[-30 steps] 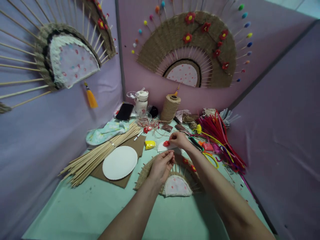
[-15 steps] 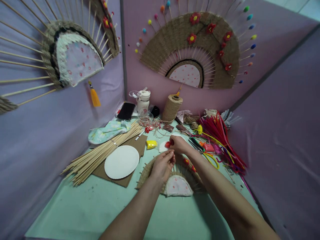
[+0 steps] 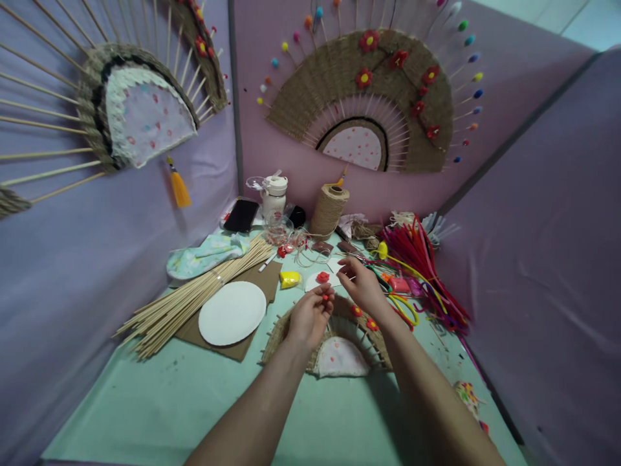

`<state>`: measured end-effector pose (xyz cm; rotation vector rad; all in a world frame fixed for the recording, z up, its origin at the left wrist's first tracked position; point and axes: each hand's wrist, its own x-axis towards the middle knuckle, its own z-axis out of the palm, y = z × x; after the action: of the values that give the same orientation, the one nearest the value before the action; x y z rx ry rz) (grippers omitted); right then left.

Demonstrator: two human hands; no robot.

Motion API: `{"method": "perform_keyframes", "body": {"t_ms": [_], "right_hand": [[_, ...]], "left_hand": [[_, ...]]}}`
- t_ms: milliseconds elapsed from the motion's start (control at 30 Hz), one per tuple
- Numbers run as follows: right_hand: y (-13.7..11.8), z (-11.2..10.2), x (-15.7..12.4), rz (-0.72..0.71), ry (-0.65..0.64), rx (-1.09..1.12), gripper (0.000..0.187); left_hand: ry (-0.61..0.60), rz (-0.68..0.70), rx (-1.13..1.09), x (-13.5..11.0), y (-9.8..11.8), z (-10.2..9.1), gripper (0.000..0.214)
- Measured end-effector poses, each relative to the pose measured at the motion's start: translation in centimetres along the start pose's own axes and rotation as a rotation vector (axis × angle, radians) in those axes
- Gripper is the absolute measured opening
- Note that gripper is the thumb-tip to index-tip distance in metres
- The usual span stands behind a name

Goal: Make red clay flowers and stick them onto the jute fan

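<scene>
A small woven jute fan (image 3: 281, 332) with a floral cloth centre (image 3: 339, 357) and two red flowers on it lies on the green table. My left hand (image 3: 308, 317) hovers over the fan's top edge, pinching a tiny red piece (image 3: 325, 297) between its fingertips. My right hand (image 3: 361, 285) is raised just to the right, fingers apart and holding nothing. A lump of red clay (image 3: 323, 277) rests on a white card (image 3: 310, 283) just beyond both hands.
Bundle of wooden skewers (image 3: 194, 294), white disc (image 3: 231, 313) on brown cardboard, yellow clay (image 3: 290, 279), jute spool (image 3: 329, 210), white jar (image 3: 274, 193), black phone (image 3: 241, 215), red and yellow pipe cleaners (image 3: 422, 265) at right. Finished fans hang on purple walls.
My right hand let go of the red clay lump, which now lies on the card, and drew back with fingers spread. The left hand now pinches a small red piece.
</scene>
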<state>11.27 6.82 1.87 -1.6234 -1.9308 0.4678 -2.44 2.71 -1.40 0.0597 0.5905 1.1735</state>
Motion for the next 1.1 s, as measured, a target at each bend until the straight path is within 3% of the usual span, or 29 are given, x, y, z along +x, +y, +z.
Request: {"method": "perform_keyframes", "body": {"t_ms": [100, 233, 400, 500, 600, 700, 833, 933, 1100], "right_hand": [[-1.2, 0.1, -3.0, -0.036, 0.17, 0.207, 0.015], [-1.6, 0.8, -5.9, -0.062, 0.301, 0.356, 0.013], [-0.9, 1.8, -6.9, -0.09, 0.313, 0.393, 0.012], [-0.4, 2.3, -7.0, -0.064, 0.319, 0.446, 0.013], [-0.1, 2.6, -7.4, -0.026, 0.332, 0.452, 0.014], [0.0, 2.5, -7.8, -0.041, 0.386, 0.427, 0.014], [-0.1, 2.3, -8.0, -0.247, 0.549, 0.212, 0.022], [-0.6, 2.7, -8.1, -0.365, 0.395, 0.017, 0.048], [-1.7, 3.9, -9.2, -0.415, 0.076, -0.201, 0.081]], "left_hand": [[0.006, 0.001, -0.003, -0.3, 0.1, 0.3, 0.015], [-0.011, 0.01, 0.004, -0.5, -0.1, 0.6, 0.012], [-0.073, 0.052, 0.036, -0.8, 0.0, 0.9, 0.008], [-0.121, 0.072, 0.137, -0.9, -0.1, 0.8, 0.018], [-0.118, 0.074, 0.197, -0.8, -0.2, 0.7, 0.029], [-0.098, 0.016, 0.095, -0.9, -0.2, 0.8, 0.022], [-0.147, -0.082, -0.098, -1.1, 0.4, 1.1, 0.034], [-0.224, -0.093, -0.139, -1.3, 0.7, 1.1, 0.049], [-0.291, -0.081, -0.146, -1.6, 0.9, 1.0, 0.067]]}}
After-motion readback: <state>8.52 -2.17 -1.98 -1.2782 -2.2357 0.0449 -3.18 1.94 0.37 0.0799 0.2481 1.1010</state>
